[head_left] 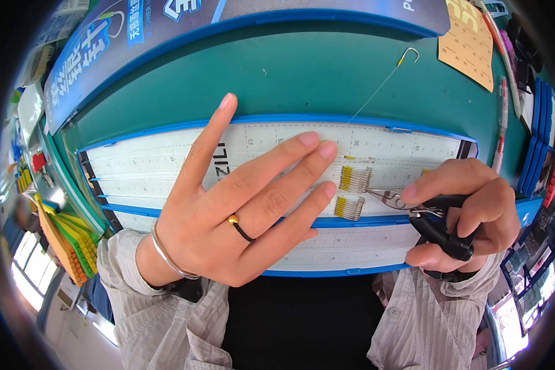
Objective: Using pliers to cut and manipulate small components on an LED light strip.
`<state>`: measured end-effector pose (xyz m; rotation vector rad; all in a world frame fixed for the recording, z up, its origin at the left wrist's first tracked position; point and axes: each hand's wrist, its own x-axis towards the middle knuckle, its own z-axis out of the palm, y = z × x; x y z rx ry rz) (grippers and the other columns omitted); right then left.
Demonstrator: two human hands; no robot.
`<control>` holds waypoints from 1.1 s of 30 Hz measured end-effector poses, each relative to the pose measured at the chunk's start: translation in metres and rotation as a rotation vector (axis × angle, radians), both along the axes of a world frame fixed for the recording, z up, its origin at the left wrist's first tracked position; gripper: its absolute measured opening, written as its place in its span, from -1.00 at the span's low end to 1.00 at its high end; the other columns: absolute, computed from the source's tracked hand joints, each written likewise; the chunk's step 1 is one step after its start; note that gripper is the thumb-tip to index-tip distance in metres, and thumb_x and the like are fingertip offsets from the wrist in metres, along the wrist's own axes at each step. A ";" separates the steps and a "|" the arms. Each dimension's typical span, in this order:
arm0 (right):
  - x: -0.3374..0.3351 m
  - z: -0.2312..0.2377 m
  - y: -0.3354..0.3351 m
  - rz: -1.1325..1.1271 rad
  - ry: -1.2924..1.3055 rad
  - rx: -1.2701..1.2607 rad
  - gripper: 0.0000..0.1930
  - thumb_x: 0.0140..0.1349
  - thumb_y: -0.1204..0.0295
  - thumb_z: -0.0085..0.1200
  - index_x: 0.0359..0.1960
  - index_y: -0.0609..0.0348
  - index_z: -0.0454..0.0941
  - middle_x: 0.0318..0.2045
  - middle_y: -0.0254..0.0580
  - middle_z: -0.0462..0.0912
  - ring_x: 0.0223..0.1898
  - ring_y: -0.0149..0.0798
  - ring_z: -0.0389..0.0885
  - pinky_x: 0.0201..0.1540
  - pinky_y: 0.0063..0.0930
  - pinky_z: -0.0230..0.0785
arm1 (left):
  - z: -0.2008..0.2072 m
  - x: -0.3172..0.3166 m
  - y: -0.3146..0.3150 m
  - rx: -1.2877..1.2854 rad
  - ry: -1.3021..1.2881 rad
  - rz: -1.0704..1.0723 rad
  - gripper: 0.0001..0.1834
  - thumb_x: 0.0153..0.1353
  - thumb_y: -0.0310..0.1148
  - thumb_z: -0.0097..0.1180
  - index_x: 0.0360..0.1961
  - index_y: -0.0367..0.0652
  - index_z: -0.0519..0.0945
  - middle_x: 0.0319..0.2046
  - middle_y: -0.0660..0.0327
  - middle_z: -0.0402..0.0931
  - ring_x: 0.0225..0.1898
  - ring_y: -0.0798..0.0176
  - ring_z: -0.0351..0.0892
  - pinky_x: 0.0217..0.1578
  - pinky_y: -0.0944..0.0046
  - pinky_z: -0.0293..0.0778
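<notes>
My left hand lies with its fingers stretched and spread over a long white box with a blue rim. Its fingertips are close to several fish hooks with yellow bindings, set in a tight row. Below them sits a second row of hooks. My right hand grips black-handled pliers, their metal jaws reaching to the upper row; whether they pinch a hook I cannot tell. Beyond the box a single hook lies on the green mat, its thin line running toward the box's far edge.
A dark printed box lid with a blue edge spans the far side of the green mat. An orange card lies at the far right. Blue cases stand at the right, and green and yellow items at the left.
</notes>
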<state>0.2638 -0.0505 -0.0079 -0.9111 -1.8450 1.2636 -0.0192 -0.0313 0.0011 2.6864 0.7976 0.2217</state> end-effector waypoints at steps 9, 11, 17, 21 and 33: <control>0.002 -0.001 0.001 0.025 -0.002 0.013 -0.50 0.00 0.30 0.51 -0.37 0.03 0.27 -0.30 0.23 0.69 -0.47 -0.27 0.66 -0.44 -0.52 0.48 | -0.003 -0.001 0.000 0.026 -0.030 -0.005 -0.64 0.16 -0.03 0.23 -0.11 0.02 0.69 0.01 0.17 0.65 0.12 0.11 0.59 0.21 -0.44 0.31; 0.002 0.000 0.002 0.024 0.000 0.012 -0.52 0.03 0.33 0.48 -0.37 0.04 0.27 -0.30 0.22 0.69 -0.43 -0.28 0.66 -0.42 -0.55 0.47 | -0.003 -0.001 0.000 0.029 -0.026 -0.008 -0.63 0.16 -0.02 0.22 -0.10 0.03 0.69 0.01 0.18 0.65 0.12 0.11 0.59 0.21 -0.44 0.31; 0.002 -0.001 0.000 -0.025 0.016 0.007 -0.52 0.05 0.31 0.47 -0.36 0.05 0.26 -0.31 0.19 0.68 -0.37 -0.30 0.65 -0.37 -0.56 0.45 | -0.001 -0.001 0.001 0.011 -0.013 -0.005 -0.63 0.17 -0.01 0.21 -0.09 0.04 0.70 0.01 0.20 0.65 0.11 0.13 0.59 0.22 -0.42 0.31; 0.002 -0.002 0.000 -0.015 0.006 0.015 -0.52 0.03 0.33 0.48 -0.37 0.05 0.26 -0.31 0.20 0.69 -0.40 -0.29 0.65 -0.38 -0.53 0.47 | -0.002 -0.001 0.001 0.007 -0.013 -0.008 -0.62 0.17 -0.01 0.21 -0.08 0.04 0.70 0.01 0.21 0.65 0.12 0.13 0.59 0.22 -0.42 0.31; 0.003 -0.004 0.002 0.001 -0.001 0.024 -0.55 0.05 0.32 0.46 -0.38 0.04 0.28 -0.31 0.20 0.70 -0.43 -0.27 0.65 -0.39 -0.50 0.47 | -0.006 -0.001 0.001 0.010 -0.040 -0.010 -0.61 0.16 -0.02 0.22 -0.08 0.02 0.70 0.02 0.21 0.64 0.10 0.12 0.60 0.21 -0.42 0.32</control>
